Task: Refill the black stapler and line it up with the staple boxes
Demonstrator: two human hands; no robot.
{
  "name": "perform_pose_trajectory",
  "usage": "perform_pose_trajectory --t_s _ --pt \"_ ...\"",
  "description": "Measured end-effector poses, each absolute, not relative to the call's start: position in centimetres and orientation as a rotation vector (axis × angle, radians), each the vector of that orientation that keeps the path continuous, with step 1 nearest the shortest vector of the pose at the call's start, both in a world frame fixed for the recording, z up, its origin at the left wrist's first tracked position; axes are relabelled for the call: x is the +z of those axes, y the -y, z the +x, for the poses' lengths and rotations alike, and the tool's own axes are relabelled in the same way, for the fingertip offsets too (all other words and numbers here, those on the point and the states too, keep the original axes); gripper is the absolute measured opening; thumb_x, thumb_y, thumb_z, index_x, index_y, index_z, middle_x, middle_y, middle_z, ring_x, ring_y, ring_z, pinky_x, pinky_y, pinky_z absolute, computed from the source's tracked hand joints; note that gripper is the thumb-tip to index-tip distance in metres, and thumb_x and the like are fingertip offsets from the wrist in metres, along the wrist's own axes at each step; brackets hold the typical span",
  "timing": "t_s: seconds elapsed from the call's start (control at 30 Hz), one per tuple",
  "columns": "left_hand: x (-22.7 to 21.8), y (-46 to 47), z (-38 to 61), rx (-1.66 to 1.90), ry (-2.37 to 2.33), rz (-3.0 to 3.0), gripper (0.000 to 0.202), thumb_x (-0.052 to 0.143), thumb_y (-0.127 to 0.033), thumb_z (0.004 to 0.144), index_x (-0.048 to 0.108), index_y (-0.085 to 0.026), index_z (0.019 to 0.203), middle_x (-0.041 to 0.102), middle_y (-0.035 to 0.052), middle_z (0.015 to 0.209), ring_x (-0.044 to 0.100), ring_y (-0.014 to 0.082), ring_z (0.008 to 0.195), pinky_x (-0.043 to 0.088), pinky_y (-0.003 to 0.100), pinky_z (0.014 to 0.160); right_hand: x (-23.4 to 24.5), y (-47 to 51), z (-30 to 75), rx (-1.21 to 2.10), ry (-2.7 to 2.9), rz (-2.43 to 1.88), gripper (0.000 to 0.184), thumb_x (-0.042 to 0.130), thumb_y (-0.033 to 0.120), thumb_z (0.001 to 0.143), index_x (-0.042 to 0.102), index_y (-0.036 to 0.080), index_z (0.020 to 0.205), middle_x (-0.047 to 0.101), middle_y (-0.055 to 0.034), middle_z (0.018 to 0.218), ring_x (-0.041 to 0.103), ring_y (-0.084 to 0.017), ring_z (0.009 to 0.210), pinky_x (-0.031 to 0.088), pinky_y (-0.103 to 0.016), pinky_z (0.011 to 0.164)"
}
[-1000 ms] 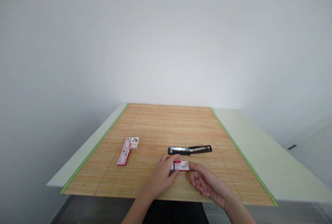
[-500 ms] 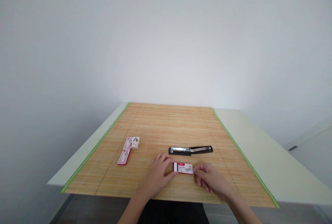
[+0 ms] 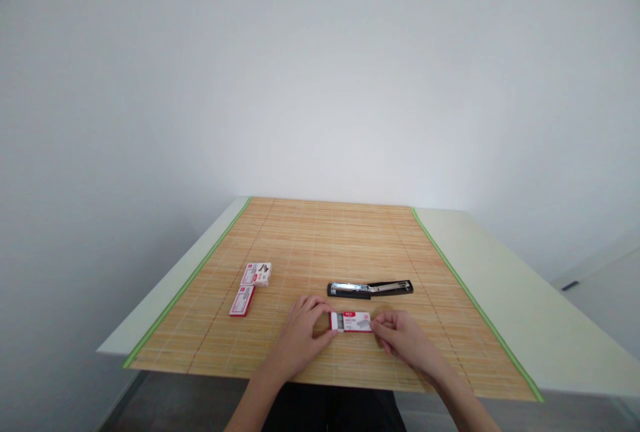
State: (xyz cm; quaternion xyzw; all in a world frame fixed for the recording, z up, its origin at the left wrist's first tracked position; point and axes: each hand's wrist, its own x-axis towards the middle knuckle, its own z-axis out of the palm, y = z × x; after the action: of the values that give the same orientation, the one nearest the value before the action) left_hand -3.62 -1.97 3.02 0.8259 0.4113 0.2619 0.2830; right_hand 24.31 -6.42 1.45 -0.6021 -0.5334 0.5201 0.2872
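Between my hands a small red and white staple box (image 3: 356, 321) lies flat on the bamboo mat, its inner tray slid partly out at the left end, with grey staples showing in the gap. The thumb and fingers of my left hand (image 3: 305, 331) grip that left end. At the other end, my right hand (image 3: 400, 337) pinches the box's right edge, its fingers curled. Just beyond the box rests a black stapler (image 3: 371, 289), folded open so its metal staple channel shows.
To the left, small red and white boxes (image 3: 243, 301) lie together, one with a stapler picture (image 3: 262, 275) on it. The bamboo mat (image 3: 320, 239) with green edging covers the middle of a white table (image 3: 505, 292). A white wall (image 3: 320, 85) stands behind.
The staple box's tray has come further out on the left, widening the gap and exposing more of the staples. Both hands stay at its ends. The whole view has shifted slightly.
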Motion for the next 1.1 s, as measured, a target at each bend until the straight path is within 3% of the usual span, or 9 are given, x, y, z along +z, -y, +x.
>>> perform_pose_trajectory --t_s 0.23,0.5,0.6,0.8,0.93,1.1 --pt "3.3 2.0 -3.8 0.717 -1.09 2.198 0.032 0.074 -0.024 0.086 0.068 -0.031 0.117 0.064 0.0026 0.123 0.055 0.0254 0.116 0.046 0.041 0.103 2.3 6.5 25.7 1.304 1.502 -1.686 0.038 0.059 0.054 0.091 0.061 0.019 0.074 0.055 0.0046 0.051 0.04 -0.009 0.044 0.027 -0.023 0.049" --pt "3.2 2.1 -3.8 0.722 -1.101 2.203 0.032 0.075 -0.025 0.085 0.068 -0.031 0.115 0.065 0.0016 0.121 0.056 0.0244 0.114 0.046 0.04 0.102 7.1 5.2 20.6 0.592 2.05 -1.797 0.017 0.063 0.035 0.092 0.079 0.028 0.094 0.073 -0.0009 0.075 0.064 -0.019 0.07 0.036 -0.028 0.063" --pt "3.2 2.1 -3.8 0.743 -1.091 2.198 0.031 0.074 -0.023 0.085 0.068 -0.031 0.115 0.065 0.0016 0.122 0.056 0.0245 0.116 0.045 0.04 0.103 7.9 4.4 18.3 0.453 2.312 -1.812 0.018 0.063 0.033 0.093 0.081 0.03 0.091 0.078 -0.0036 0.082 0.069 -0.023 0.079 0.039 -0.029 0.068" --pt "3.3 2.2 -3.9 0.756 -1.071 2.19 0.033 0.073 -0.022 0.085 0.068 -0.031 0.116 0.065 0.0016 0.122 0.056 0.0247 0.118 0.045 0.04 0.103 7.7 2.8 16.2 0.341 2.436 -1.877 0.019 0.062 0.024 0.089 0.079 0.023 0.082 0.079 -0.0101 0.085 0.071 -0.024 0.081 0.039 -0.029 0.069" --pt "3.3 2.2 -3.9 0.768 -1.075 2.182 0.032 0.074 -0.022 0.084 0.068 -0.031 0.115 0.065 0.002 0.121 0.055 0.0251 0.117 0.045 0.04 0.102 8.0 3.0 16.9 0.328 2.401 -1.853 0.016 0.062 0.026 0.089 0.078 0.026 0.088 0.078 -0.0059 0.085 0.07 -0.022 0.081 0.038 -0.028 0.068" --pt "3.1 2.2 -3.9 0.759 -1.087 2.174 0.031 0.075 -0.022 0.083 0.068 -0.03 0.113 0.065 0.0018 0.12 0.056 0.0253 0.115 0.044 0.04 0.101 7.4 4.3 19.5 0.46 2.111 -1.87 0.009 0.064 0.026 0.086 0.073 0.025 0.086 0.07 0.001 0.071 0.061 -0.016 0.066 0.029 -0.026 0.059"
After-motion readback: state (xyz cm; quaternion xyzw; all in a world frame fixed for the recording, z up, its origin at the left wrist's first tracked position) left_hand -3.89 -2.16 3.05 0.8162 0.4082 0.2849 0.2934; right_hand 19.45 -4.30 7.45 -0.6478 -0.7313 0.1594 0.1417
